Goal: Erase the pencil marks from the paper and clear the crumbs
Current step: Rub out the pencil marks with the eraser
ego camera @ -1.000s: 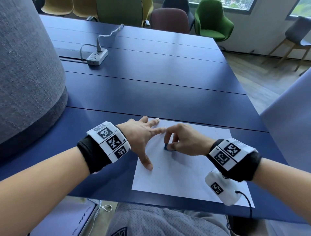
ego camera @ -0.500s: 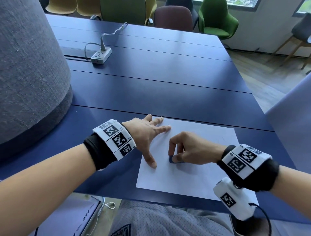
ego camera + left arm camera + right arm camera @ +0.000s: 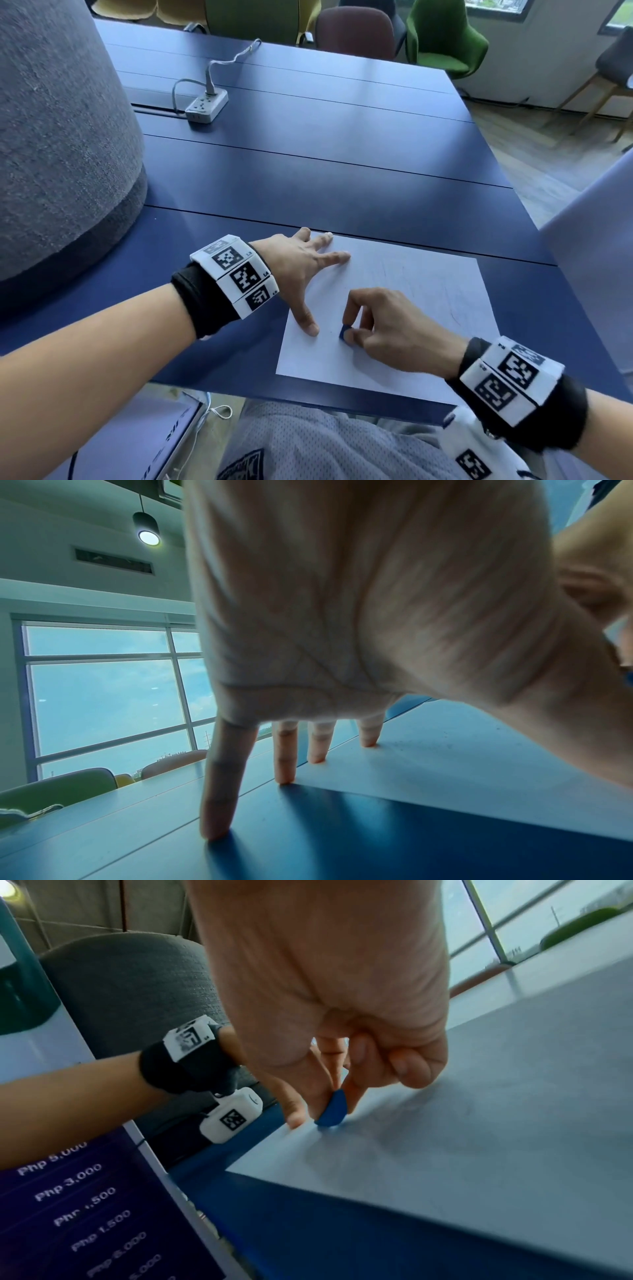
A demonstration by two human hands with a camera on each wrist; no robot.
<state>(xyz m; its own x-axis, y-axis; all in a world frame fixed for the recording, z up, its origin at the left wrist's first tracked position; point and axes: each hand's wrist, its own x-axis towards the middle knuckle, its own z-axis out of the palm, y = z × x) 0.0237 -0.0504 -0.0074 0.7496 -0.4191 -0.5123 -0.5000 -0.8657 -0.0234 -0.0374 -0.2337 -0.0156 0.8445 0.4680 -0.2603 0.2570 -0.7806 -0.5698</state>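
Note:
A white sheet of paper (image 3: 411, 301) lies near the front edge of the blue table (image 3: 325, 178), with faint pencil marks (image 3: 455, 313) toward its right side. My right hand (image 3: 383, 329) pinches a small blue eraser (image 3: 343, 331) between thumb and fingers and presses its tip onto the paper's left part; the eraser (image 3: 333, 1110) touches the paper (image 3: 479, 1150) in the right wrist view. My left hand (image 3: 301, 270) lies spread on the sheet's left edge, fingertips (image 3: 316, 758) on the paper (image 3: 462, 772) and table, holding it flat. Fine dark crumbs (image 3: 411, 744) speckle the paper by my index finger.
A grey upholstered column (image 3: 58, 137) stands at the table's left. A white power strip (image 3: 206, 105) with its cable lies further back. Chairs, among them a green chair (image 3: 442, 37), line the far edge. A printed board (image 3: 75, 1204) leans below the table's front edge.
My right hand has drawn the eraser toward me and left, from near my left index finger down beside my left thumb. The left hand stays planted on the paper.

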